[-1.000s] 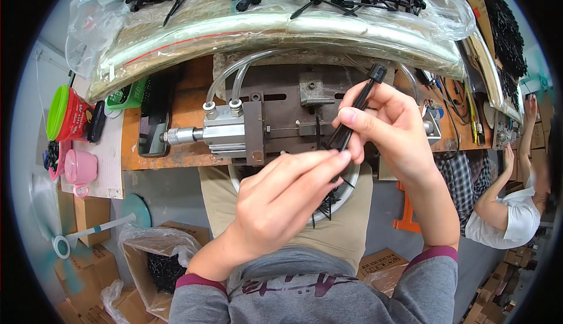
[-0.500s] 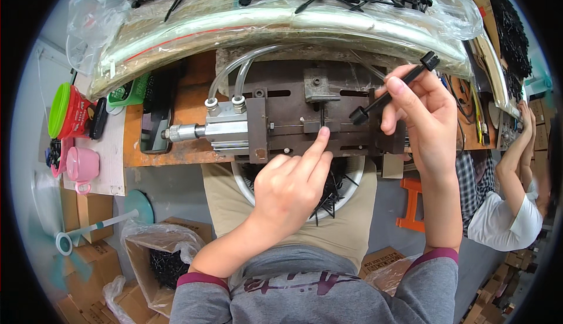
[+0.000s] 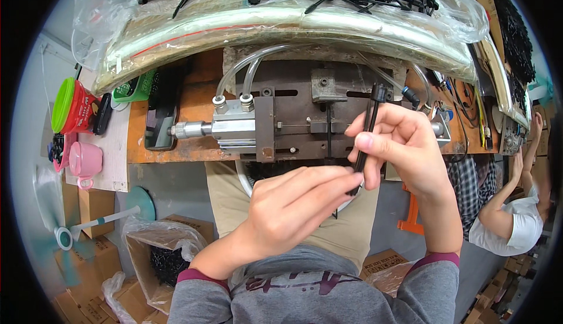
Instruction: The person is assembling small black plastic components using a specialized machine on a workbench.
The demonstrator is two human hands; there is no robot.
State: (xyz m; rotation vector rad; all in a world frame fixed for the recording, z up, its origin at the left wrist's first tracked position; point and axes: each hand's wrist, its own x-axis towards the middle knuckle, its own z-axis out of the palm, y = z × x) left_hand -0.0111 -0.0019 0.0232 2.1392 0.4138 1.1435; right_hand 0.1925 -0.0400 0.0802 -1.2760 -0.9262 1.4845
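Observation:
A thin black plastic rod (image 3: 372,121) with a ribbed knob on its upper end is gripped by my right hand (image 3: 410,151), thumb and fingers closed round it. My left hand (image 3: 293,209) has its fingertips pressed together at the rod's lower end, where the grip is partly hidden. Just behind the hands, a second black rod (image 3: 329,133) lies across the small block of the dark metal clamping fixture (image 3: 287,104), under a bracket (image 3: 324,86). A silver air cylinder (image 3: 234,129) is mounted at the fixture's left.
Clear air hoses (image 3: 234,69) arch over the fixture. Behind it, a plastic-covered tray edge (image 3: 281,28) bears many black parts. A phone (image 3: 161,119), a pink cup (image 3: 86,160) and a red tub (image 3: 79,110) stand left. At right, another person's arms (image 3: 507,189) reach to the bench.
My left hand has drawn back from the fixture to the rod's lower end. My right hand has lowered the rod and turned it more upright. The second rod stays in the fixture.

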